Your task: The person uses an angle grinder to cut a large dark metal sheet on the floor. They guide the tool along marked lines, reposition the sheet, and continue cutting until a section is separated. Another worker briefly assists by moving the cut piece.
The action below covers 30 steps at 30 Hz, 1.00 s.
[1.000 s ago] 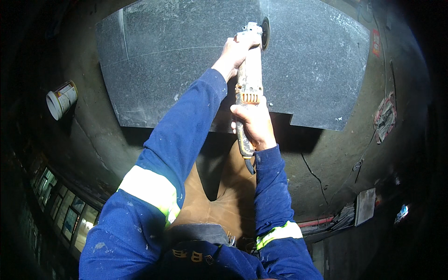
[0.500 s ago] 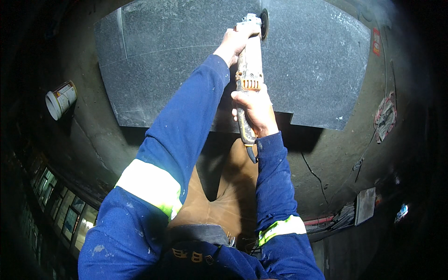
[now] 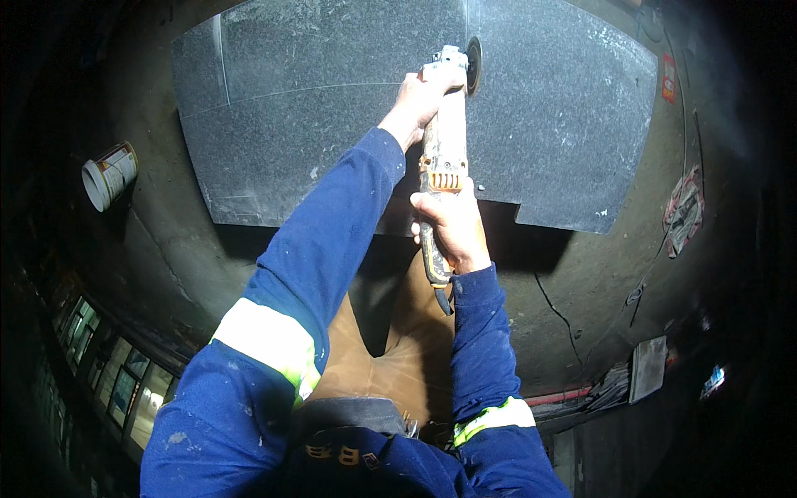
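Both of my hands hold an angle grinder over a dark grey stone slab. My left hand is closed round its front end, just behind the metal head. Lower down, my right hand wraps round the rear handle, where the black cord comes out. A thin dark disc stands upright on the right side of the head, its edge at the slab's surface. From the disc a pale straight line runs away to the slab's far edge. How deep the disc sits cannot be seen.
A white bucket lies tipped on the floor at left. At right are a crumpled bag, a thin cable and a red label. Flat pieces lean at the lower right. The slab's near edge has a stepped notch.
The grinder and both hands have moved toward me, down the slab. More of the pale line shows beyond the disc. My grip looks the same.
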### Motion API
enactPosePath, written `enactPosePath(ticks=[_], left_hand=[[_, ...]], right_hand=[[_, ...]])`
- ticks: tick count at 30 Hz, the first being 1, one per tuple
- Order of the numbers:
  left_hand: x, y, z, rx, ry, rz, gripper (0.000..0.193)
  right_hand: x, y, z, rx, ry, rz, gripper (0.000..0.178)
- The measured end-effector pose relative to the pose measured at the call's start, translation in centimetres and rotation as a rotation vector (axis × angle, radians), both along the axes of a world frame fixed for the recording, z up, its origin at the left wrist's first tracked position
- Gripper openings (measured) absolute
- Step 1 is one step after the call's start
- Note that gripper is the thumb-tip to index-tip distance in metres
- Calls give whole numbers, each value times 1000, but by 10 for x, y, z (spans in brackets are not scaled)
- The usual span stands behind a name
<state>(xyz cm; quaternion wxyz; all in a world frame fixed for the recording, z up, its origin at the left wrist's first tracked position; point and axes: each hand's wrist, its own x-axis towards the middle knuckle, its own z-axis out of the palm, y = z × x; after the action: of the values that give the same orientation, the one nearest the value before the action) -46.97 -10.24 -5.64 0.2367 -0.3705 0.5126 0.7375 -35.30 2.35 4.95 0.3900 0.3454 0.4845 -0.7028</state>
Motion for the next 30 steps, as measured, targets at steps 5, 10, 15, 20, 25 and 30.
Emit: enactPosePath(ticks=[5, 10, 15, 20, 25, 30], left_hand=[[-10, -3, -4, 4, 2, -11, 34], [-22, -7, -16, 28, 16, 12, 39], [-22, -1, -7, -26, -1, 37, 39], [-14, -4, -9, 1, -29, 4, 30], [0, 2, -2, 19, -36, 13, 29], [2, -1, -7, 0, -64, 40, 32]], right_hand=[[-11, -1, -5, -15, 23, 6, 56], [-18, -4, -23, -6, 54, -3, 56], [-23, -4, -19, -7, 39, -5, 56], [-14, -3, -11, -27, 24, -12, 56], [-1, 3, -1, -27, -12, -5, 55], [0, 0, 1, -20, -11, -7, 53]])
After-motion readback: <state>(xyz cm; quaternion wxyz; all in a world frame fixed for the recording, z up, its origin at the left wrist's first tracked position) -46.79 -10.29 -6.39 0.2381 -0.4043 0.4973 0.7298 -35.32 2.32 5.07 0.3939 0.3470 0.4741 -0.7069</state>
